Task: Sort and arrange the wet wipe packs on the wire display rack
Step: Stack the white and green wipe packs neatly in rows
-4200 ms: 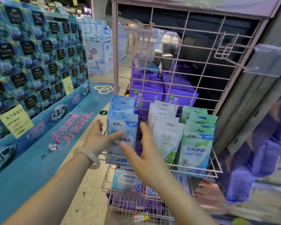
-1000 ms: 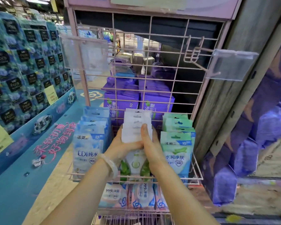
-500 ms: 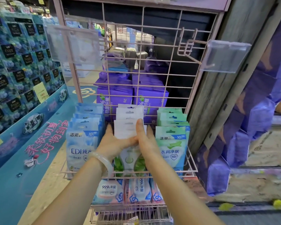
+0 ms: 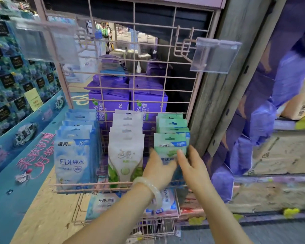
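Observation:
Three rows of wet wipe packs stand in the upper basket of the pink wire rack [image 4: 134, 71]: blue packs [image 4: 72, 155] on the left, white packs [image 4: 125, 155] in the middle, green packs [image 4: 171, 140] on the right. My left hand [image 4: 158, 168], with a pale bangle on its wrist, lies with straight fingers against the left side of the front green pack. My right hand [image 4: 192, 166] is at that pack's right side, fingers spread and straight. Both hands cover the pack's lower half.
A lower basket holds packs marked 999 [image 4: 104, 203]. Two clear tag holders [image 4: 213, 57] stick out from the rack on hooks. Purple boxes [image 4: 146, 104] stand behind the wire. A blue display wall [image 4: 16, 76] is on the left, a wooden post [image 4: 224, 76] on the right.
Both hands have let go of the white middle row and moved right to the front green pack. The view has come closer to the rack.

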A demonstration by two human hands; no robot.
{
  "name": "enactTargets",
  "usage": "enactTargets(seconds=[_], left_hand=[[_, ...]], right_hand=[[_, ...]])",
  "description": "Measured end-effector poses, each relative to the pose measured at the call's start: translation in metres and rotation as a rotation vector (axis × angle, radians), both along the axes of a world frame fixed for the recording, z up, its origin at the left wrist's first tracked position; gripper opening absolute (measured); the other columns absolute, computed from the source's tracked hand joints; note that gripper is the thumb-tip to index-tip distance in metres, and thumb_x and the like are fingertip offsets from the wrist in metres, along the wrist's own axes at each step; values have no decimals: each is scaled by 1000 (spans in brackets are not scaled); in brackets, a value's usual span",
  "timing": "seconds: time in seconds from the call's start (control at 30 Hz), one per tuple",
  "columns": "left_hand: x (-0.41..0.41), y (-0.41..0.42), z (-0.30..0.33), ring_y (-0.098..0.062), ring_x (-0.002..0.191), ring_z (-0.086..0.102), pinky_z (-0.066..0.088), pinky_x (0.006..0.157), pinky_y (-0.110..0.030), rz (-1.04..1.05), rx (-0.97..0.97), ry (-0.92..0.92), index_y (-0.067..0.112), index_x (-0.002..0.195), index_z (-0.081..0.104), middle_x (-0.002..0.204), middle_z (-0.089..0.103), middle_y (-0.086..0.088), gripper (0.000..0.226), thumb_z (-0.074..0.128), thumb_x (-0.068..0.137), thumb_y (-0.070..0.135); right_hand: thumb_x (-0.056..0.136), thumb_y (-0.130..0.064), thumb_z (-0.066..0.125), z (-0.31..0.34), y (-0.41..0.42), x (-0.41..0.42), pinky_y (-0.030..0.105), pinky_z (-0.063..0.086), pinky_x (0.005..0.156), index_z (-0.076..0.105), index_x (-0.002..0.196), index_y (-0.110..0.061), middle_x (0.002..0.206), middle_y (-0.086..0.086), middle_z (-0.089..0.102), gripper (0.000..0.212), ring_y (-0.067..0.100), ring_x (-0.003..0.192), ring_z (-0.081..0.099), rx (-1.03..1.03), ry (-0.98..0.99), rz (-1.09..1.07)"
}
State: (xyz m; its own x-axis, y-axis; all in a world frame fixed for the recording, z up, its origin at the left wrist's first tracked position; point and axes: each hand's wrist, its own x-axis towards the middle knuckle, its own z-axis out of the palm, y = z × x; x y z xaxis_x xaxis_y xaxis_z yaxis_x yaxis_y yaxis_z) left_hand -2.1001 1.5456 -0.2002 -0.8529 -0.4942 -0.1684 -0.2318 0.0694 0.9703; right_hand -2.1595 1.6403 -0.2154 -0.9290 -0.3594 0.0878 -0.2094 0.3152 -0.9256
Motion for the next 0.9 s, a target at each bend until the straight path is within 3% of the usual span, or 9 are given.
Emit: enactTargets(seconds=[0.1, 0.17, 0.23, 0.37, 0.47, 0.53, 0.63, 0.77, 0.9], left_hand=[[-9, 2, 7, -23, 105, 60, 45, 84, -27, 35, -176, -81, 13, 129, 39, 117, 60, -3, 40, 50, 91, 21], [-10, 7, 8, -12, 86, 59, 40, 71, -20, 51, -224, -33, 17, 131, 37, 103, 57, 3, 40, 46, 92, 17], [-12, 10, 7, -8, 74, 52, 38, 66, -18, 54, -238, -54, 16, 132, 36, 96, 55, 4, 41, 45, 92, 14], [-12, 9, 5, -29, 108, 58, 43, 85, -30, -16, -244, -191, 11, 133, 33, 123, 59, -12, 44, 46, 92, 16], [-16, 3, 3, -29, 119, 54, 44, 99, -35, -40, -250, -168, 12, 141, 23, 136, 51, -12, 61, 53, 89, 24], [-16, 3, 1, -27, 121, 53, 43, 101, -36, -44, -268, -145, 16, 147, 9, 140, 48, -10, 74, 55, 89, 25], [-18, 3, -4, -30, 114, 58, 46, 96, -37, -68, -368, -171, 17, 149, 0, 133, 55, -13, 83, 57, 89, 23], [-22, -3, -3, -30, 115, 58, 46, 98, -40, -91, -484, -218, 16, 149, 0, 132, 57, -13, 86, 60, 88, 25], [-18, -2, 5, -31, 118, 55, 44, 100, -40, -125, -518, -295, 9, 146, -18, 137, 51, -16, 102, 62, 86, 21]], right_hand=[[88, -35, 53, -2, -1, -1, 2, 43, 66, 53, 114, -31, 90, -25, 63, 27, -15, 82, 57, -25, 63, 4], [87, -35, 55, 2, -1, -3, 2, 44, 66, 51, 110, -35, 88, -28, 64, 23, -18, 80, 58, -43, 92, -16], [87, -36, 55, 4, -2, -4, 13, 48, 71, 51, 108, -35, 88, -24, 66, 21, -8, 86, 63, -42, 70, -25], [91, -32, 51, 0, 3, -1, 30, 46, 81, 54, 115, -23, 104, -5, 66, 26, 17, 104, 61, 65, 44, -10], [93, -29, 46, -5, 5, -2, 41, 40, 101, 52, 122, -14, 124, 10, 58, 33, 26, 122, 48, 143, 66, 12], [96, -27, 38, -8, 5, -7, 44, 31, 108, 50, 126, -8, 137, 17, 47, 38, 31, 133, 35, 310, 144, -6], [99, -24, 29, -10, 6, -11, 38, 24, 111, 49, 129, -8, 151, 13, 30, 40, 28, 141, 21, 494, 214, -30], [99, -23, 29, -15, 8, -12, 39, 22, 114, 48, 132, -11, 153, 10, 29, 40, 26, 144, 18, 491, 214, -24], [98, -22, 33, -11, 14, -10, 42, 29, 110, 55, 122, -8, 147, 17, 35, 36, 30, 139, 27, 394, 198, -24]])
